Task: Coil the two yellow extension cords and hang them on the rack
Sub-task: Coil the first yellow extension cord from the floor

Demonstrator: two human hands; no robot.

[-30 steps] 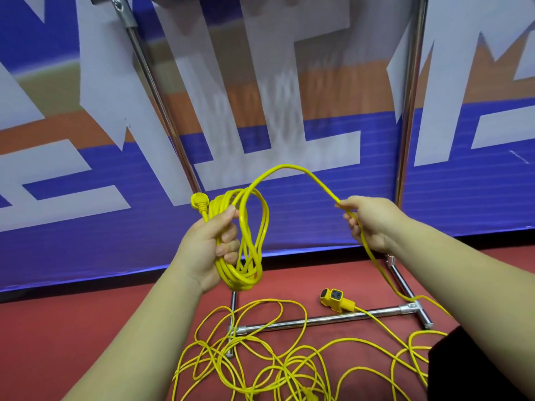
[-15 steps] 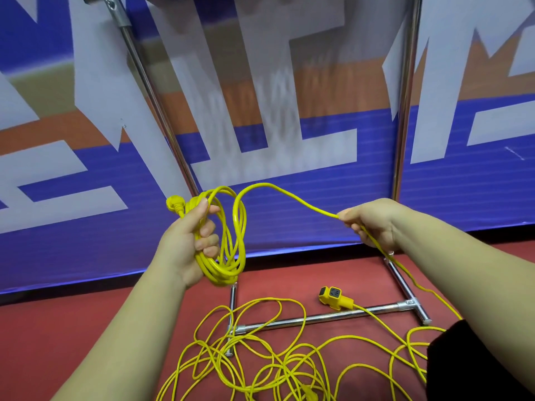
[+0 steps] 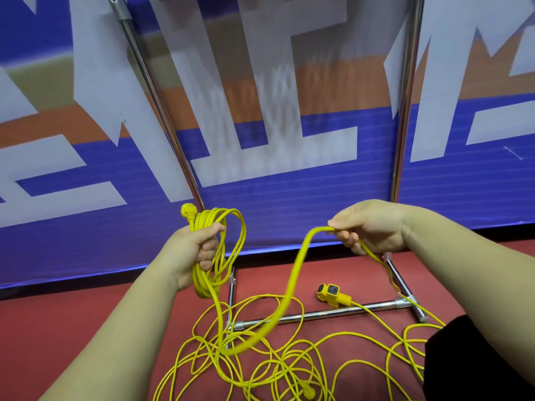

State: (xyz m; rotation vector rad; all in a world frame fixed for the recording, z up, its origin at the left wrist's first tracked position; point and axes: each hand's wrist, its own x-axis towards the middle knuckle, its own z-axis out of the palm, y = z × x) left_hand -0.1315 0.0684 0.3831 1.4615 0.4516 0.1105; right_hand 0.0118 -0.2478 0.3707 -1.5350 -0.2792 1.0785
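Note:
My left hand (image 3: 192,251) grips a bundle of yellow cord loops (image 3: 218,250), with the yellow plug (image 3: 188,211) sticking up above the fist. From the bundle a free stretch of the cord (image 3: 292,285) hangs down in a deep loop and rises to my right hand (image 3: 369,225), which pinches it between thumb and fingers. More yellow cord (image 3: 260,363) lies tangled on the red floor below. A yellow socket block (image 3: 333,293) rests on the floor by the rack's base bar. The metal rack (image 3: 404,117) stands in front of me, its top out of view.
The rack's two chrome uprights frame a blue, white and orange banner wall (image 3: 289,198) close behind. Its base bars (image 3: 318,314) lie on the red floor under the loose cord. A dark garment edge (image 3: 477,357) shows at the lower right.
The stretch between my hands has dropped from a raised arc into a deep hanging loop. My left hand holds the coil a little higher, and my right hand has shifted slightly.

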